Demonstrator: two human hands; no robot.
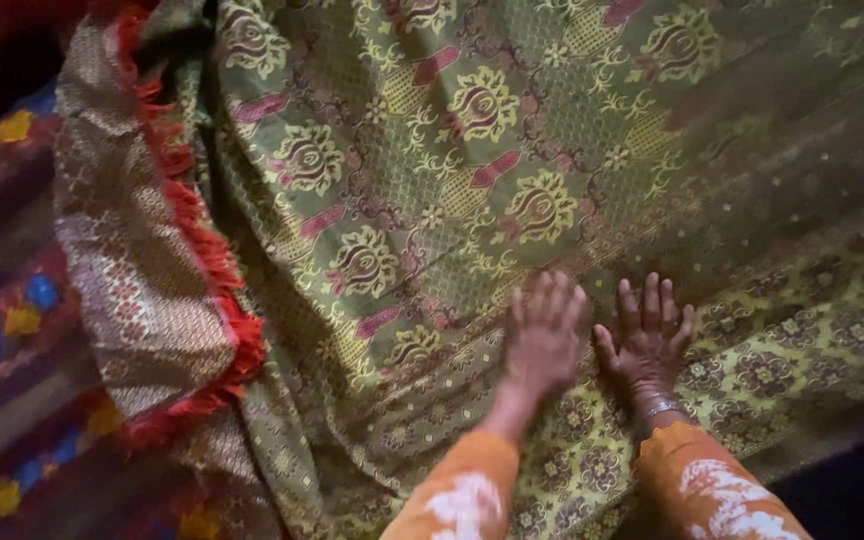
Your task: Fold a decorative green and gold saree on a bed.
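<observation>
A large green and gold patterned cloth (432, 170) with flower motifs lies spread out in front of me. My left hand (544, 335) presses flat on it, fingers together and slightly blurred. Beside it my right hand (647, 338) lies flat on the same cloth with fingers spread, a bangle at the wrist. Both arms wear orange sleeves with white print. Neither hand holds anything.
The cloth's left end (142, 290) is folded over, showing a paler underside and a red fringe (214, 270). Under it, at the far left, lies a dark red fabric (2, 340) with blue and yellow spots. The lower right corner is dark.
</observation>
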